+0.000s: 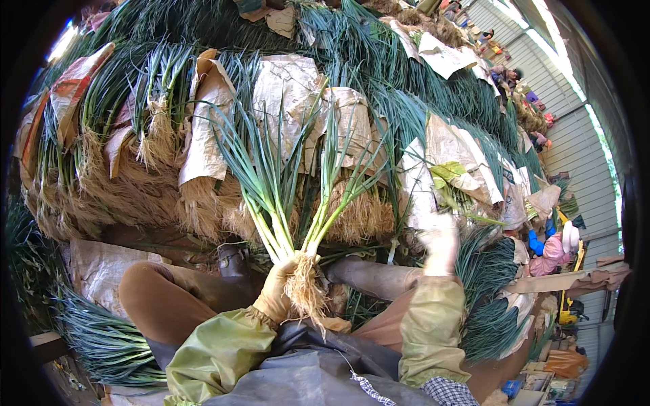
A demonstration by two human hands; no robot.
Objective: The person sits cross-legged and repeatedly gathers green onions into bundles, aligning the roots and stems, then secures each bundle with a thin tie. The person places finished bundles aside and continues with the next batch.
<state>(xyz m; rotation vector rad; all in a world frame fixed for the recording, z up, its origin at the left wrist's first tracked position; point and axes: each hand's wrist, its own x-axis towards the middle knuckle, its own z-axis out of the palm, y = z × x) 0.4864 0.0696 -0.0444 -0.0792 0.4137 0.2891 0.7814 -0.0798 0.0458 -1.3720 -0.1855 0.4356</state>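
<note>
My left hand (277, 289), in a tan glove, grips a bunch of green onions (279, 228) low on the white stalks. Its pale stringy roots (307, 284) hang over the glove, and the green leaves fan upward in two main clusters. Off to the right, my right hand (441, 238) is raised and blurred by motion. Blurred yellow-green leaves (449, 195) show just beyond its fingers; whether the hand holds them cannot be made out. Olive waterproof sleeves (223, 350) cover both forearms.
Ahead stands a long stack of green onions with roots (142, 188) facing me, partly covered by woven sacks (284, 86). A loose pile of onions (106, 340) lies at my left. Onion bundles (490, 325) lie at my right. A person in pink (548, 254) sits farther right.
</note>
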